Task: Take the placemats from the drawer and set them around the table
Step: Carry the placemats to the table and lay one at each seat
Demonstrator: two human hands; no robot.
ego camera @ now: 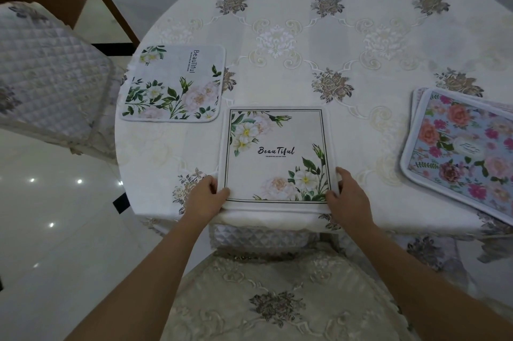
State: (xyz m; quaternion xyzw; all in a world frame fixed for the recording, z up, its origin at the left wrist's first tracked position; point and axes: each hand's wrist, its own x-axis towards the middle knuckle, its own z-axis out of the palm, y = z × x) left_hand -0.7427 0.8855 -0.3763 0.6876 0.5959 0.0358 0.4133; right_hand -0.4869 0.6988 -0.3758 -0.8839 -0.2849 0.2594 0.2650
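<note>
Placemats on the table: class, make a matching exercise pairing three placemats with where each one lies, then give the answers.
Column 1
1. framed white placemat
2. rounded white placemat
3. pink-flowered blue placemat

Column 2
A. on a stack at the table's right side
B. at the near edge, held at its corners by the left hand and right hand
C. at the left edge, facing the quilted chair

Pairs: 1-B, 2-C, 3-A

Table (pixel 361 43) w/ cloth, 2 white placemats (pixel 274 154), floral stack (pixel 466 152)
</note>
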